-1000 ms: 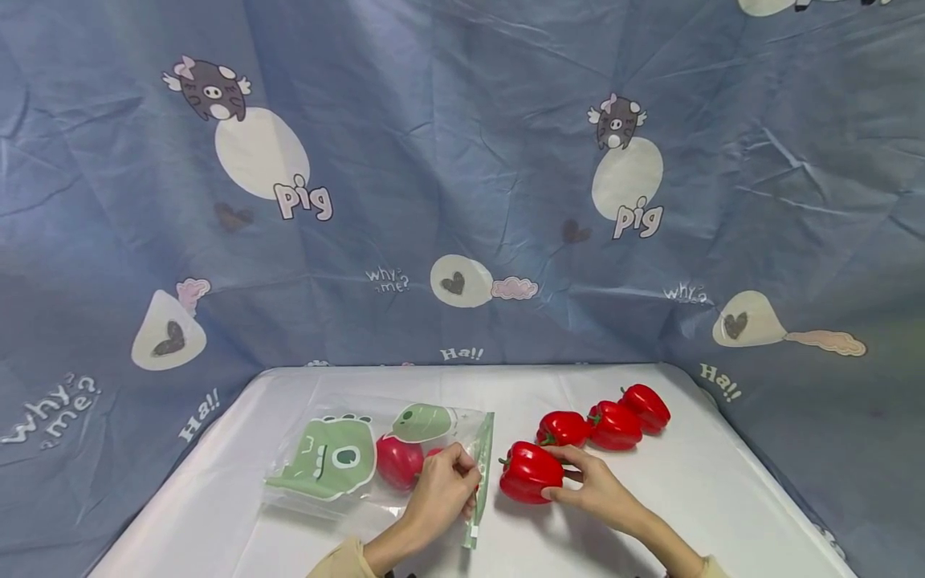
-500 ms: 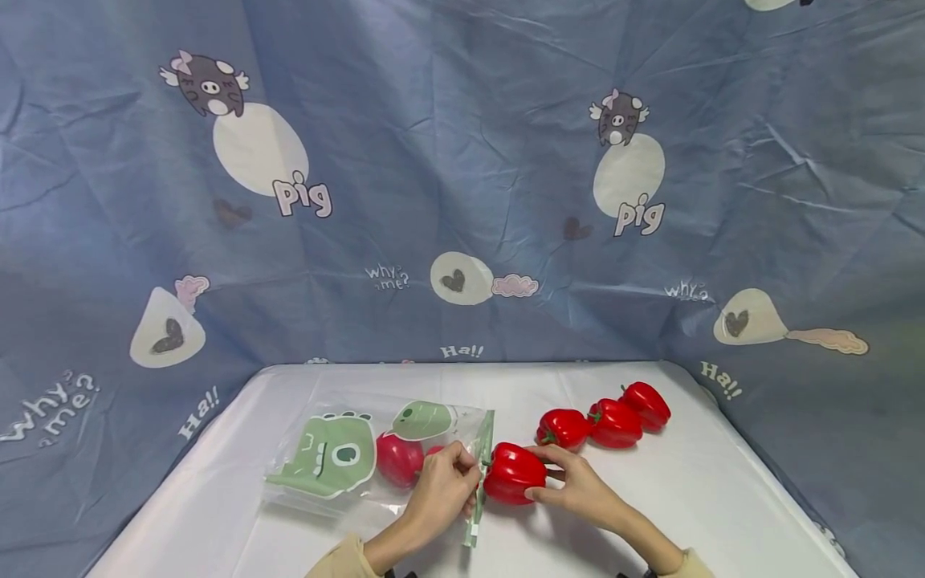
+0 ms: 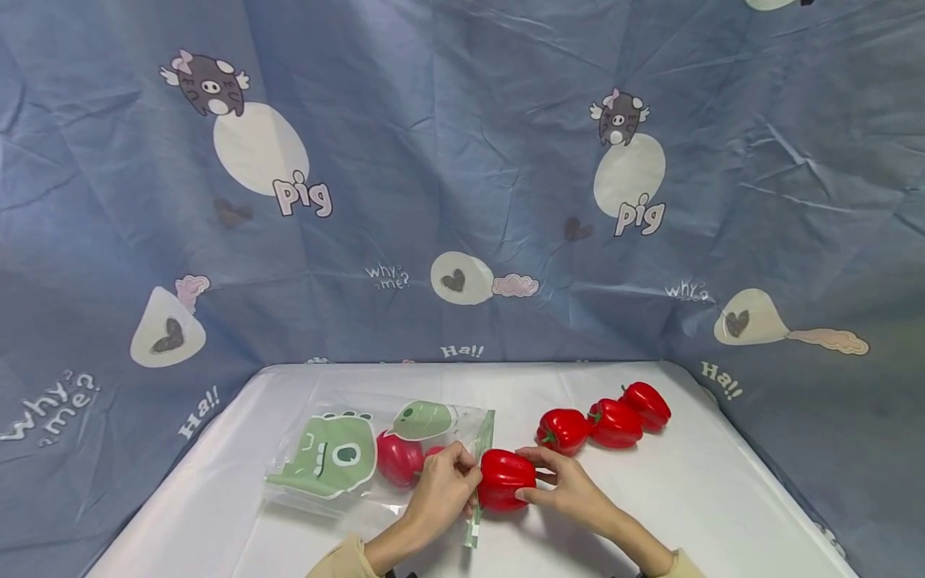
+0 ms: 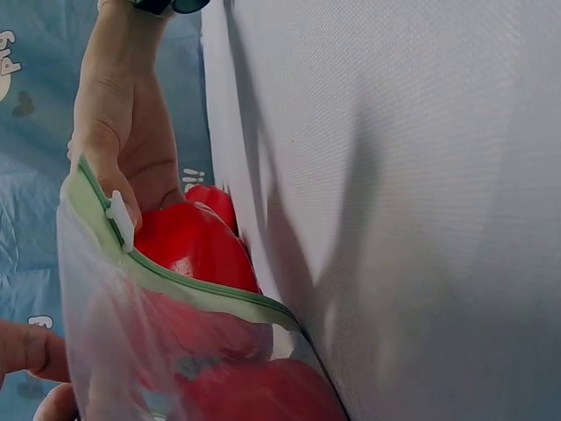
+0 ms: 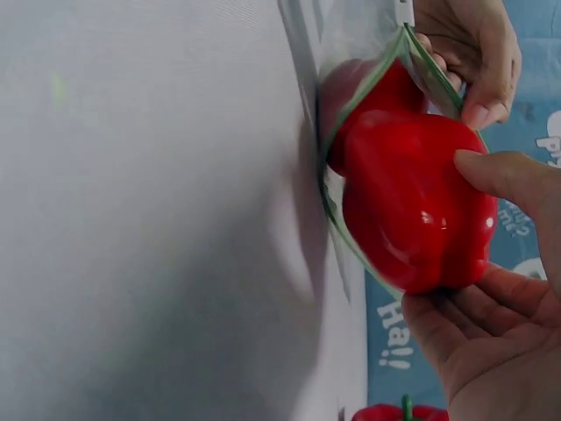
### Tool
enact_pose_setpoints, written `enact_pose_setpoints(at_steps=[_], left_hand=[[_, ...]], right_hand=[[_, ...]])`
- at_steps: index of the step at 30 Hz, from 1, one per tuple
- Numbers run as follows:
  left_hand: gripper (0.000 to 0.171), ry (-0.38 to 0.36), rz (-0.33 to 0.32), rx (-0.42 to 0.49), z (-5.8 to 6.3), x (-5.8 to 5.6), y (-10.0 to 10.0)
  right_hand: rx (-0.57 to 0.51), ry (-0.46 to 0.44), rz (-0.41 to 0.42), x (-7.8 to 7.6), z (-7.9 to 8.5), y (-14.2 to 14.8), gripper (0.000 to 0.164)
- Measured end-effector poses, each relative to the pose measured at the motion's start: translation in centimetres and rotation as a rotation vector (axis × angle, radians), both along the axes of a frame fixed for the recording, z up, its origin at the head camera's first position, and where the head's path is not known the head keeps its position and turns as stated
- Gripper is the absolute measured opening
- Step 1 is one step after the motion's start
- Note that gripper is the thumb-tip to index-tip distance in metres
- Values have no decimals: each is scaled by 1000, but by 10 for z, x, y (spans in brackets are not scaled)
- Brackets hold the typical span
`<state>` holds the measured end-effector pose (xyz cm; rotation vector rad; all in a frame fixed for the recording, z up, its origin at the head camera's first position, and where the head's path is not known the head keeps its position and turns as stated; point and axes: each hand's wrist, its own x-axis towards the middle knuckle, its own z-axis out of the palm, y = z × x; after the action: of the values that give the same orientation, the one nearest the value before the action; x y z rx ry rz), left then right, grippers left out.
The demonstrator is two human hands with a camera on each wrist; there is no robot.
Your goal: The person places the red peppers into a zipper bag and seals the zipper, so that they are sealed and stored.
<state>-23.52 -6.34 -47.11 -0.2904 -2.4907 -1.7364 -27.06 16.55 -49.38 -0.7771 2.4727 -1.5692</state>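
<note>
My right hand (image 3: 571,491) grips a red bell pepper (image 3: 507,479) between thumb and fingers. In the right wrist view this pepper (image 5: 416,197) sits in the open mouth of a clear zip bag (image 5: 351,118), partly inside its green rim. My left hand (image 3: 441,486) pinches the upper edge of the bag's mouth; in the right wrist view its thumb and fingers (image 5: 491,79) hold that rim. The zip bag (image 3: 336,457) lies flat with green monster prints. Through its film shows another red bell pepper (image 3: 400,460), with more red close to the mouth, partly hidden by my left hand.
Three more red bell peppers stand in a slanting row at the back right: a near one (image 3: 564,431), a middle one (image 3: 616,424) and a far one (image 3: 646,407). A white cloth covers the table (image 3: 650,514). Behind it hangs a blue printed curtain (image 3: 462,160).
My right hand has moved left with the bell pepper, from beside the bag into its mouth. The pepper's stem has gone out of sight in the head view. My left hand stays at the bag's edge.
</note>
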Motion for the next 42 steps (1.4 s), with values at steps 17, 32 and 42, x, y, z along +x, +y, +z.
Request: enact_pose_setpoints(at_steps=[17,32,42], left_hand=[[3,9,4,-22,-1,1,1],[3,-3,-16,1,0,2,2],[3,-6,-11,7,1,2,2]], right_hand=[[-20,34,44,4,-10,-9,56],[-6,38,77,10,2,-22,55],[19,53,117,-1,-16,-23,56]])
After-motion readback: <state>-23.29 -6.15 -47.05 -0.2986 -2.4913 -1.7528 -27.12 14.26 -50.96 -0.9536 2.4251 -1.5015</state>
